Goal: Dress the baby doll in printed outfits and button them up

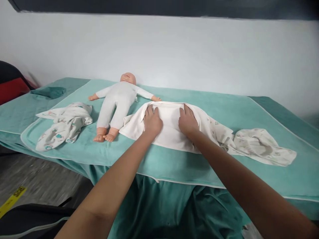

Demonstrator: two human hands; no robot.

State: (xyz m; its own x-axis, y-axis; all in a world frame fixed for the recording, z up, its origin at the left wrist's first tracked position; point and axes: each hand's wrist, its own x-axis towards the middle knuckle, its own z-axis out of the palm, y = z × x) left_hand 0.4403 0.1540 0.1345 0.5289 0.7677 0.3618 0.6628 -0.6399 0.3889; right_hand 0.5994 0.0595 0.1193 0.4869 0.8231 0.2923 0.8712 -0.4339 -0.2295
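A white cloth baby garment (pixel 170 124) lies spread in front of me, with a printed part toward its right end. My left hand (pixel 152 122) rests on its left half, fingers stretched toward the far edge and a fold of cloth beside them. On its right half lies my right hand (pixel 188 120), fingers extended and apart near the same edge. Both palms face down, and the fingertips touch the fabric. To the left, a baby doll (pixel 118 96) in a white suit lies on its back, arms out, one hand near the garment's far edge.
A crumpled printed baby garment (pixel 66 124) lies left of the doll. Another printed cloth piece (pixel 264 146) lies at the right, against the white garment. Everything rests on a green padded mat (pixel 179 167) before a white wall (pixel 159 46). A black bag (pixel 32 219) is at lower left.
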